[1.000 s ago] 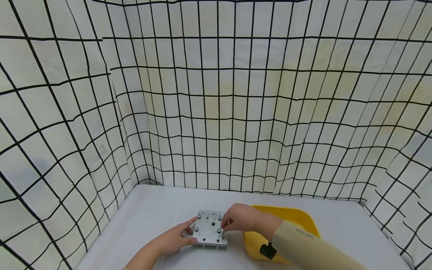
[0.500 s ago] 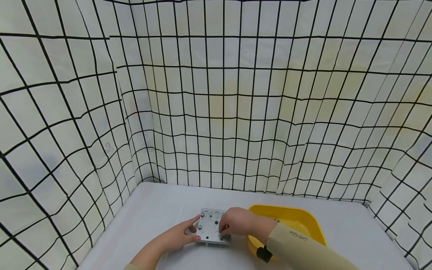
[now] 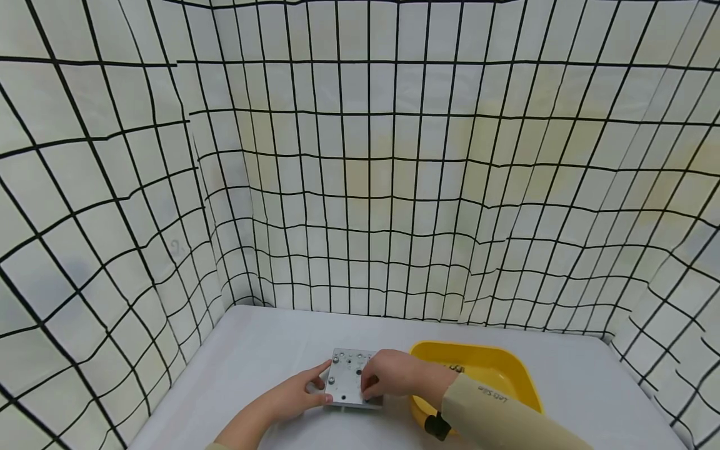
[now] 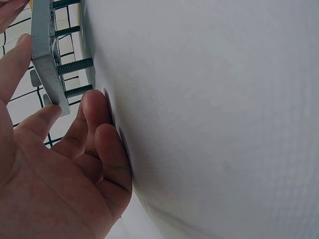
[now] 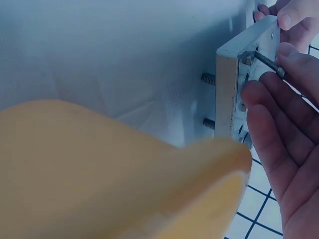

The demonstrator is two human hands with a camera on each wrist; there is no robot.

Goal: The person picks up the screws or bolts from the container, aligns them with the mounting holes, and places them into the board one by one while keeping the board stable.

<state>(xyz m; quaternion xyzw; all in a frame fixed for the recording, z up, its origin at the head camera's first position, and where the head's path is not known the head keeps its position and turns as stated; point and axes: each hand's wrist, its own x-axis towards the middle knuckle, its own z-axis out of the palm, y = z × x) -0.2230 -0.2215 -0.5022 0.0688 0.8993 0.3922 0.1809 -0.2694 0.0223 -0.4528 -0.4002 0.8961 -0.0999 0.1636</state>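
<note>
A square silver metal plate [image 3: 345,389] with several holes and bolts stands raised off the white table on bolt shanks [image 4: 75,66], whose threaded ends show below it in the left wrist view. My left hand [image 3: 294,397] holds the plate's left side, with thumb and forefinger on its edge; the other fingers curl beneath, close to the cloth. Over the plate's right part is my right hand [image 3: 394,374]. Between its thumb and fingers it pinches a bolt [image 5: 268,63], tilted, its tip right at a hole in the plate. In the head view that bolt is hidden behind the fingers.
A yellow plastic tub [image 3: 478,345] stands right of the plate, under my right forearm, with a few small dark parts [image 3: 454,369] inside. White cloth [image 3: 270,337] covers the table. Walls of white sheet with black grid lines [image 3: 368,200] rise behind and at both sides.
My right hand has come down slightly toward the plate's near right corner, covering more of it. The left hand keeps its hold on the plate. The head view has shifted a little.
</note>
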